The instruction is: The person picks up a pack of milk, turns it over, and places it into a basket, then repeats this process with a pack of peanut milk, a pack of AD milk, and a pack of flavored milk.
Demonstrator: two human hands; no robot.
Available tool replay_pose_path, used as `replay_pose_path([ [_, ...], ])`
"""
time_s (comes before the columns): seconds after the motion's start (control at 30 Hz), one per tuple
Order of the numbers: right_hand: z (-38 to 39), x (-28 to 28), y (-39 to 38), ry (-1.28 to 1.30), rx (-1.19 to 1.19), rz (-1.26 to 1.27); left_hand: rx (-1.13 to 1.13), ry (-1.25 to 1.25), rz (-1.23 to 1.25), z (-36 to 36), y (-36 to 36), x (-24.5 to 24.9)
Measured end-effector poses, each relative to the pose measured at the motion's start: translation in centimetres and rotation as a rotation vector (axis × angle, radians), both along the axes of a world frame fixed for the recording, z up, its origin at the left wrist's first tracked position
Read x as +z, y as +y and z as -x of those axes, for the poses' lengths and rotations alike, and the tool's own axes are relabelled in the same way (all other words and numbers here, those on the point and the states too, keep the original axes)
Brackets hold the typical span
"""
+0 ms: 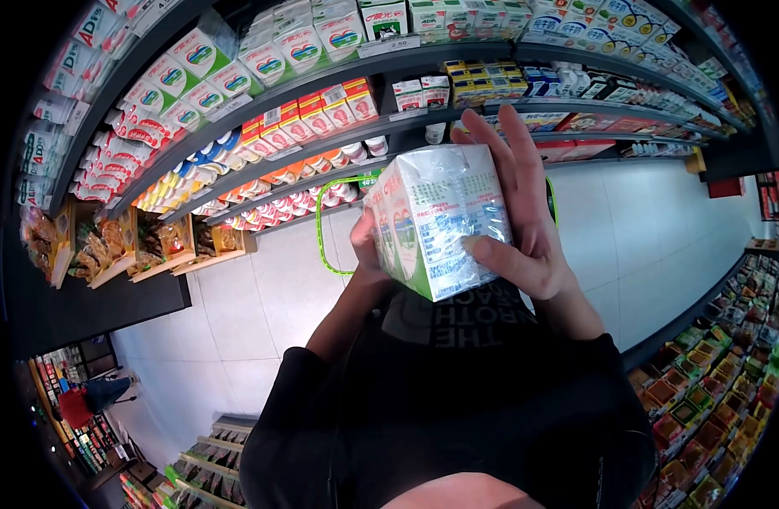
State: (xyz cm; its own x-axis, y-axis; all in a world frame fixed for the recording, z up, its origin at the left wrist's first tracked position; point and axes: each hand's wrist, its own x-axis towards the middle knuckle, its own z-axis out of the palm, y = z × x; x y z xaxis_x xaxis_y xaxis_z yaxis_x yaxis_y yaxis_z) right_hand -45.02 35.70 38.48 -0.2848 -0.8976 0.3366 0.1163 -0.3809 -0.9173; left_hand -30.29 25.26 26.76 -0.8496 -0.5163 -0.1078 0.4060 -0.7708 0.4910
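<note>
A shrink-wrapped pack of milk cartons (457,225) is held up in front of my chest, tilted, with a printed panel of text facing me. Its left side shows colourful heart-like logos and a green lower edge. My left hand (365,246) grips that side, its fingers mostly hidden behind the pack. On the opposite side, my right hand (529,229) rests against the pack with its fingers stretched upward and its thumb pressed on the text panel. Similar white milk packs (304,47) stand on the upper shelf beyond.
Ahead, curved shelves (398,42) carry dairy cartons, cups and pouches. Behind the pack shows a lime-green rim (321,227). Wooden trays (164,242) of packaged food sit at left. Several packets fill a display (703,399) at lower right. A person (88,403) is far off at lower left.
</note>
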Motion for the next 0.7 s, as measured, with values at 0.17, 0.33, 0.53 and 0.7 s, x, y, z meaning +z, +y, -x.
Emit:
replay_pose_path([
  [0.17, -0.8, 0.3, -0.2, -0.058, -0.010, -0.031, 0.026, 0.065, -0.015, 0.1, 0.2, -1.5],
  [0.33, -1.1, 0.2, -0.4, -0.147, 0.101, -0.108, -0.022, 0.063, -0.034, -1.0, 0.2, -2.2],
  [0.53, -2.0, 0.6, -0.5, -0.156, 0.071, -0.136, -0.030, 0.060, -0.045, -1.5, 0.1, -2.4],
  [0.7, -1.8, 0.2, -0.5, -0.143, 0.105, -0.103, -0.038, 0.060, -0.053, -1.7, 0.0, -2.4],
])
